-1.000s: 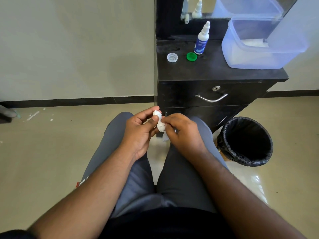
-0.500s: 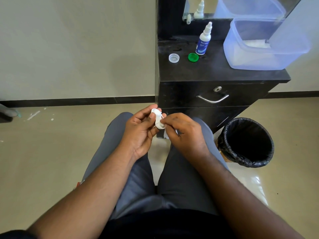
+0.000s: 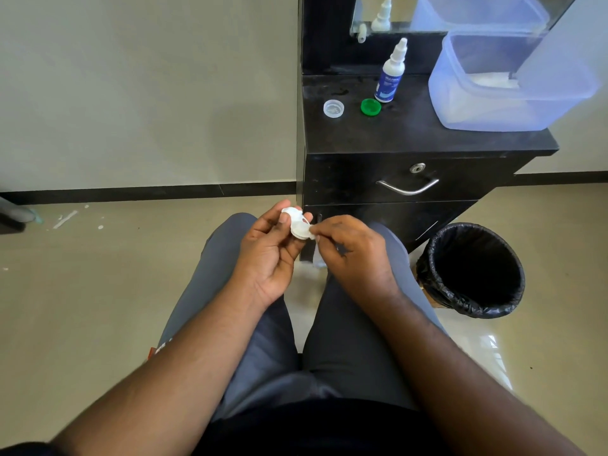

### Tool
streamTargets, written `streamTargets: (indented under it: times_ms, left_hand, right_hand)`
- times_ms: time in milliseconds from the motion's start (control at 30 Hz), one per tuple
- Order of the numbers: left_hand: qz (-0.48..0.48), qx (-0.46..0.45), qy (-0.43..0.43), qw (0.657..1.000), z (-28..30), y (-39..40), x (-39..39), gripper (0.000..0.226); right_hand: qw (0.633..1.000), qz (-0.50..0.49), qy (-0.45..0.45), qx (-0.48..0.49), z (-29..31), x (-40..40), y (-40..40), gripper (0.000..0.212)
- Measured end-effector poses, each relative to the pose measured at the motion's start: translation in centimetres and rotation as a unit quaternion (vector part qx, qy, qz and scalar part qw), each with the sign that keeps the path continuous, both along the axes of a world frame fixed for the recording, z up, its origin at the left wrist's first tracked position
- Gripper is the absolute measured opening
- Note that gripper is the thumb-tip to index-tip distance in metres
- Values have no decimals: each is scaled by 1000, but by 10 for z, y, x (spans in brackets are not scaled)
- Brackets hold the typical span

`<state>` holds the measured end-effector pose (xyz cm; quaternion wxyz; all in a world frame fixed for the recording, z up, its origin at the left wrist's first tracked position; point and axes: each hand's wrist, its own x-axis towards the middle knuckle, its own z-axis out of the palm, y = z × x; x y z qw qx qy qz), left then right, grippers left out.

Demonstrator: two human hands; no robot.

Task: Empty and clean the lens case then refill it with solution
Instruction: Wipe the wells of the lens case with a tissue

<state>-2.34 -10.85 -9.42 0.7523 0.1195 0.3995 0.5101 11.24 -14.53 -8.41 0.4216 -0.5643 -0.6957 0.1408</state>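
Right hand is drawing its pinched tissue off the lens case | left hand fingers are clamping the case rim | light, stiff, probably slippery plastic: grip edges.

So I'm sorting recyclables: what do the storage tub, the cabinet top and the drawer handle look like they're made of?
Storage tub: translucent bluish plastic, since white contents show through its walls. Cabinet top: probably black laminate or painted board, matte with faint smudges. Drawer handle: apparently polished metal, silvery with bright highlights.
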Motion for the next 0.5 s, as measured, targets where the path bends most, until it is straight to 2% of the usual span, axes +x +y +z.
streamTargets:
  times_ms: [233, 300, 433, 500]
  left_hand:
    - [-9, -3, 14, 1000, 1, -1, 2, 22]
    - [-10, -7, 6, 1000, 0, -1, 1, 22]
    - [-12, -14, -7, 1000, 1, -1, 2, 21]
    - [-8, -16, -26, 1000, 2, -2, 2, 21]
  right_hand:
    - [1000, -9, -11, 11, 0, 1, 1, 17]
    - [999, 15, -15, 29, -1, -2, 0, 17]
    - [1000, -17, -10, 14, -2, -1, 0, 18]
    - [999, 3, -19, 39, 0, -1, -1, 18]
